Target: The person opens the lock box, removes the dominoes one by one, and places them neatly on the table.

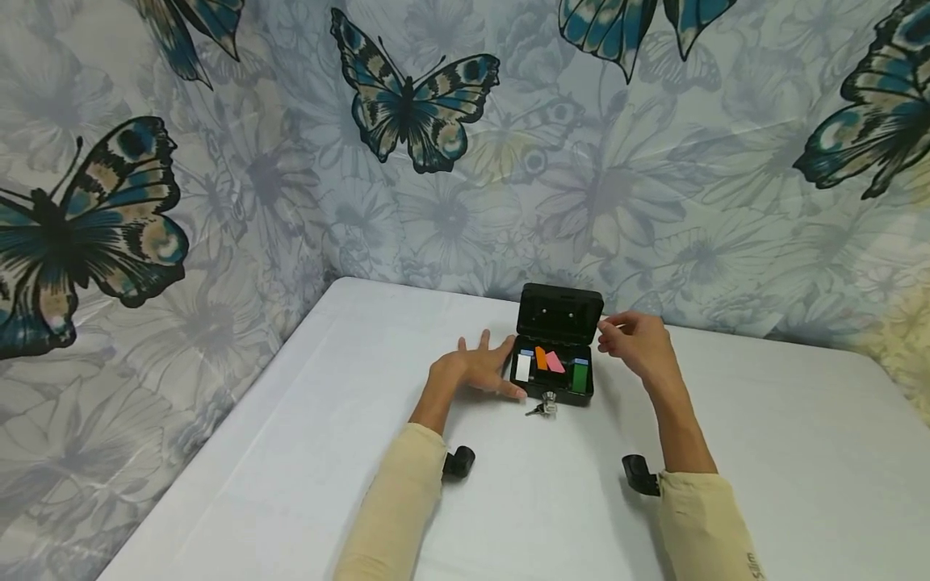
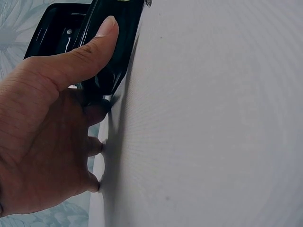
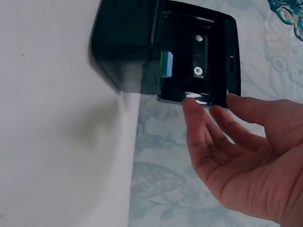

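Observation:
A small black cash box (image 1: 554, 389) sits on the white table with its lid (image 1: 560, 313) raised. Inside lie a white block (image 1: 523, 367), an orange piece (image 1: 541, 358), a pink piece (image 1: 555, 362) and a green block (image 1: 580, 376). A lock with keys (image 1: 545, 406) is at the box's front. My left hand (image 1: 479, 367) spreads along the left side, its thumb (image 2: 106, 35) resting on the box's front and other fingertips on the table. At the lid's right edge is my right hand (image 1: 635, 343), fingers loosely bent; its fingertips (image 3: 190, 106) meet the lid's rim in the right wrist view.
The white table (image 1: 327, 387) reaches back to a wall covering (image 1: 450, 218) printed with flowers and butterflies. Black wrist cameras (image 1: 459, 462) project inward from both forearms, over the table in front of the box.

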Action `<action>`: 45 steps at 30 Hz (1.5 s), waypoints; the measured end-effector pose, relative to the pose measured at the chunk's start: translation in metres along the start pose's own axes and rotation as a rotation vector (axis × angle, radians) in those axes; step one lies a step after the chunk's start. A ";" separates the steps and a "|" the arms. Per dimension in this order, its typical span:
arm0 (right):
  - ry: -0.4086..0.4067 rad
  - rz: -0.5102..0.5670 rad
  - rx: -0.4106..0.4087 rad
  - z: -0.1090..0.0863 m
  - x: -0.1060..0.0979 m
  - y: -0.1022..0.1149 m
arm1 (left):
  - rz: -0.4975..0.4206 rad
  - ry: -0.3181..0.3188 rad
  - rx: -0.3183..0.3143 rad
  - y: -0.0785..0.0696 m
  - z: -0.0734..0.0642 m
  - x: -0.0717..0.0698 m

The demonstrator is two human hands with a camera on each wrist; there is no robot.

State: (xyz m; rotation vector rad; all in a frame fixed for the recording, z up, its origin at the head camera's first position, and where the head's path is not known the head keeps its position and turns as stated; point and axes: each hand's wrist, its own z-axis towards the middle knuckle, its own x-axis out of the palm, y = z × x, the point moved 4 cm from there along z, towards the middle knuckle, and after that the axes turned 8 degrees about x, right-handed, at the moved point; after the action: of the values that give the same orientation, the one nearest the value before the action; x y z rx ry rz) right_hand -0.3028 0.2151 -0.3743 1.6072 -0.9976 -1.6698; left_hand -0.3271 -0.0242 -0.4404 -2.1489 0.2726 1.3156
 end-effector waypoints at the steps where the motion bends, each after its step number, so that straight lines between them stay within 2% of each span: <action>1: -0.016 0.001 0.001 0.000 0.000 0.000 | -0.002 0.000 0.000 0.000 0.001 0.000; 5: -0.034 -0.014 0.004 0.001 0.002 0.001 | -0.006 0.004 -0.016 0.000 0.001 -0.002; 10: -0.027 -0.095 0.004 0.001 0.010 0.006 | -0.014 -0.002 -0.017 0.001 0.000 -0.003; 18: -0.060 -0.198 -0.023 0.003 0.024 0.004 | -0.022 -0.001 0.018 -0.002 0.000 -0.003; 22: -0.059 -0.204 -0.014 0.004 0.030 -0.002 | -0.029 0.002 0.031 -0.004 -0.001 -0.003; 26: -0.018 -0.201 -0.030 0.004 0.033 -0.006 | -0.036 0.001 0.039 -0.005 -0.001 -0.003; 33: 0.075 -0.276 -0.057 0.001 0.034 -0.001 | -0.031 0.000 0.032 -0.004 0.000 -0.001; 39: 0.100 -0.321 -0.102 0.000 0.036 0.001 | -0.028 -0.002 0.030 -0.004 0.000 -0.001; 45: 0.116 -0.359 -0.107 0.000 0.037 0.002 | -0.025 -0.002 0.021 -0.003 -0.001 -0.001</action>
State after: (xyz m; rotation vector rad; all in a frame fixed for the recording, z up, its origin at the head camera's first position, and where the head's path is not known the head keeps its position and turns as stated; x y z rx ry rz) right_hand -0.3060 0.1833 -0.3925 1.8674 -0.5748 -1.8003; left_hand -0.3258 -0.0223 -0.4381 -2.1269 0.2565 1.2958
